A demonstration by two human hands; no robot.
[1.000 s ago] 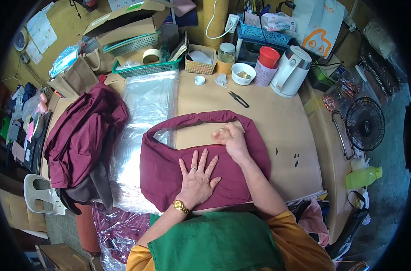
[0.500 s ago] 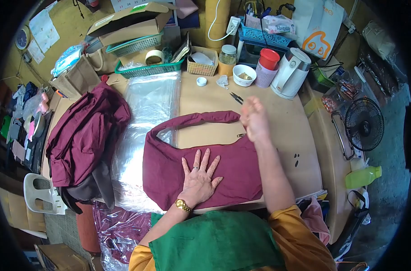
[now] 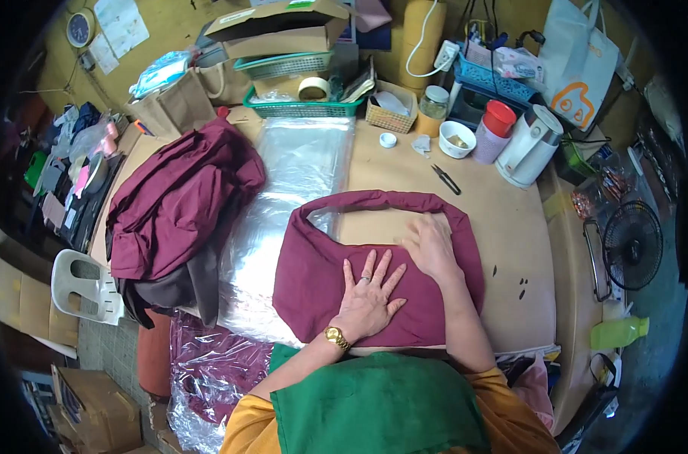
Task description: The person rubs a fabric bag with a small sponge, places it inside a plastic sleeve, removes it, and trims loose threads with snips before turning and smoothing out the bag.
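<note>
A maroon fabric shoulder bag lies flat on the table, its strap arched away from me. My left hand rests on the bag's front with fingers spread, holding nothing. Over the right part of the bag's top edge is my right hand, its fingers bent and blurred. I cannot make out whether they hold anything. A zipper line runs along the top opening; its pull is not visible. Beyond the strap lie small black-handled snips.
Left of the bag are clear plastic sheets and a heap of maroon fabric. Along the back stand a green basket, a glass jar, a white bowl and a white kettle.
My right hand has come down and inward from the bag's right side to its top edge, and the zipper pull is now out of sight. My left hand stays flat; the view has shifted.
</note>
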